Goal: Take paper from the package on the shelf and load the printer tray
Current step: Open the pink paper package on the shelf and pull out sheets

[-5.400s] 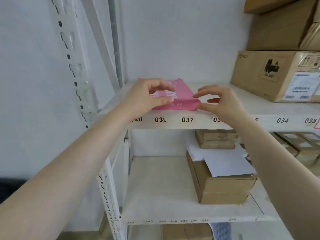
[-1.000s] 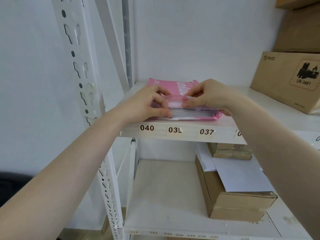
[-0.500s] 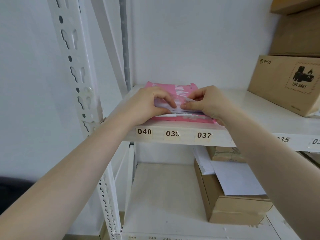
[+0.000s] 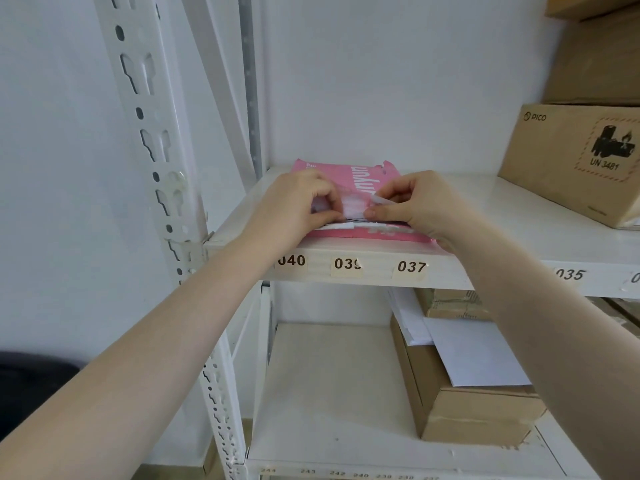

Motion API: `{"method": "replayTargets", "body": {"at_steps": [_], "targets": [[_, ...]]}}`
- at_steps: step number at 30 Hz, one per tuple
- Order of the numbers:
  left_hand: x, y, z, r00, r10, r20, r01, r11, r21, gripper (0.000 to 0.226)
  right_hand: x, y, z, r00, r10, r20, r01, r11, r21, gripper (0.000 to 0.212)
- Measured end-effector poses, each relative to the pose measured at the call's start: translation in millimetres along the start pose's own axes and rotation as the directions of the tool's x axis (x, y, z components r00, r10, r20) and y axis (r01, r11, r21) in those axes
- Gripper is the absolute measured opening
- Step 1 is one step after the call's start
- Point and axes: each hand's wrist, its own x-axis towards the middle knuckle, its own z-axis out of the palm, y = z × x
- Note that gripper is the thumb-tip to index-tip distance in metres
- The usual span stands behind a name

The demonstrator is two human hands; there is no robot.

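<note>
A pink paper package [image 4: 360,174] lies flat at the front left of the white upper shelf [image 4: 381,268], above the labels 039 and 037. Its near end is open and white sheet edges [image 4: 337,226] show in the opening. My left hand [image 4: 294,206] pinches the wrapper flap at the left of the opening. My right hand [image 4: 415,202] pinches the flap at the right, thumb and forefinger closed on it. The two hands nearly touch at the middle. The printer is out of view.
A PICO cardboard box [image 4: 575,161] sits at the right of the same shelf, with more boxes [image 4: 595,53] stacked above it. On the lower shelf [image 4: 329,393] a brown box [image 4: 467,410] carries loose white sheets [image 4: 474,355]. A perforated white upright [image 4: 156,168] stands at left.
Since 5.4 s ago the package's near end has been opened and white sheets show. Over the last second both hands have kept working the flap, fingers closing together at the middle.
</note>
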Motion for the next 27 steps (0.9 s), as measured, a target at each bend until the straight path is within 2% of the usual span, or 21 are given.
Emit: {"method": "replayTargets", "body": {"at_steps": [5, 10, 14, 18, 20, 22, 24, 27], "targets": [[-2, 3, 1, 1.0, 0.026, 0.002, -0.026, 0.998, 0.058, 0.009, -1, -2, 0, 1.0, -0.001, -0.008, 0.001, 1.0, 0.001, 0.02], [-2, 7, 3, 0.996, 0.087, -0.021, -0.078, 0.963, 0.259, 0.01, -4, -6, 0, 0.999, -0.003, -0.033, 0.004, 1.0, 0.014, 0.021], [-6, 10, -2, 0.978, 0.194, -0.074, -0.163, 0.938, 0.305, 0.011, -13, -15, -2, 0.987, -0.111, -0.117, 0.113, 0.994, 0.012, 0.027], [-21, 13, -2, 0.949, 0.282, -0.144, -0.218, 0.911, 0.35, 0.011, -37, -17, -10, 0.952, -0.212, -0.22, 0.191, 0.975, -0.115, 0.043], [-32, 13, 2, 0.931, 0.304, -0.205, -0.215, 0.906, 0.365, 0.014, -52, -12, -13, 0.931, -0.201, -0.303, 0.177, 0.978, -0.107, 0.042], [-45, 15, 5, 0.923, 0.287, -0.258, -0.192, 0.922, 0.337, 0.015, -67, -3, -13, 0.879, -0.177, -0.442, 0.158, 0.984, -0.08, 0.038], [-58, 21, 7, 0.917, 0.264, -0.298, -0.17, 0.937, 0.305, 0.014, -80, 7, -10, 0.836, -0.104, -0.539, 0.105, 0.994, -0.029, 0.038], [-80, 30, 13, 0.907, 0.244, -0.343, -0.141, 0.944, 0.3, 0.013, -96, 21, -6, 0.863, 0.035, -0.504, 0.007, 0.997, 0.081, 0.043]]}}
